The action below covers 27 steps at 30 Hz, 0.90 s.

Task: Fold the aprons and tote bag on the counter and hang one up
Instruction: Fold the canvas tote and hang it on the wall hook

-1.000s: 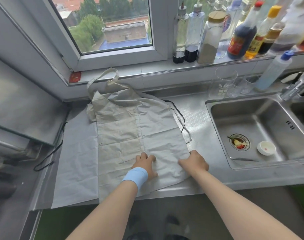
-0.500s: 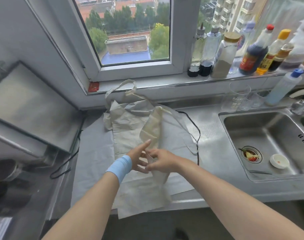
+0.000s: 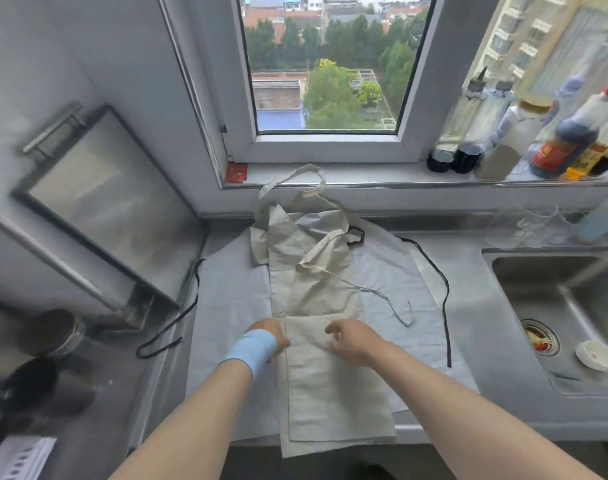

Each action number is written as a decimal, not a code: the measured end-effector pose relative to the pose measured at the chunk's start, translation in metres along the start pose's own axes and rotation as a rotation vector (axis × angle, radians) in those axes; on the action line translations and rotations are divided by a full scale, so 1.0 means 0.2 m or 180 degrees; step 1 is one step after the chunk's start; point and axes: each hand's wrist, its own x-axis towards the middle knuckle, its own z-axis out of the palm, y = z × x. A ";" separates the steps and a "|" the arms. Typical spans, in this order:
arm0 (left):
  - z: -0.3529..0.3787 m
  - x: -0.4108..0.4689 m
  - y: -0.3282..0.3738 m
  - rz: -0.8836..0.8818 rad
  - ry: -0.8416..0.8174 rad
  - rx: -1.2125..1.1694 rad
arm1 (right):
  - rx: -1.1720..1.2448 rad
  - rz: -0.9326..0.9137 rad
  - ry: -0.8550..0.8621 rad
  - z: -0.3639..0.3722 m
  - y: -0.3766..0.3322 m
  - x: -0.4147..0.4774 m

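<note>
Two aprons, beige [image 3: 330, 393] over grey [image 3: 226, 306], right hand [image 3: 352, 342] pinching beige, left hand [image 3: 269, 332] unclear

Left forearm [image 3: 205, 410] and right forearm [image 3: 451, 403] extend forward, converging. Left hand [image 3: 267, 336] — palm down, fingers hidden. Right hand [image 3: 352, 344] — knuckles up, fingers curled downward.

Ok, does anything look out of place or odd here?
Only mildly: food scraps sit in the sink drain beside a small white dish, and the beige apron overhangs the counter front edge. Nothing looks spilled or damaged.
</note>
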 end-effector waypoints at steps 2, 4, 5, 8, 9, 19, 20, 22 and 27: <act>-0.06 0.05 0.04 0.0244 0.0178 -0.0113 | 0.0105 0.0066 0.0442 -0.08 0.01 0.01; -0.09 0.11 0.11 0.0451 0.0176 -0.0493 | 0.0144 0.0184 0.0916 -0.17 0.05 0.04; -0.10 0.14 0.16 0.0545 0.0190 -0.0591 | 0.0128 0.0268 0.1083 -0.22 0.08 0.06; -0.10 0.20 0.32 0.0766 0.0194 -0.0677 | -0.0124 0.0535 0.1282 -0.31 0.17 0.15; -0.09 0.22 0.37 0.0803 0.0138 -0.0716 | -0.0254 0.0665 0.1251 -0.33 0.20 0.18; -0.01 0.37 0.64 0.0749 -0.0318 -0.0869 | -0.0245 0.1209 0.0555 -0.37 0.31 0.35; -0.01 0.38 0.66 0.0728 -0.0367 -0.0943 | 0.0060 0.1120 0.0486 -0.41 0.29 0.37; -0.03 0.39 0.68 0.0871 -0.0385 -0.1259 | 0.1310 0.0820 0.0271 -0.48 0.21 0.40; -0.22 0.41 0.64 0.1138 0.0467 -0.1505 | 0.2587 -0.0178 0.0182 -0.62 -0.08 0.44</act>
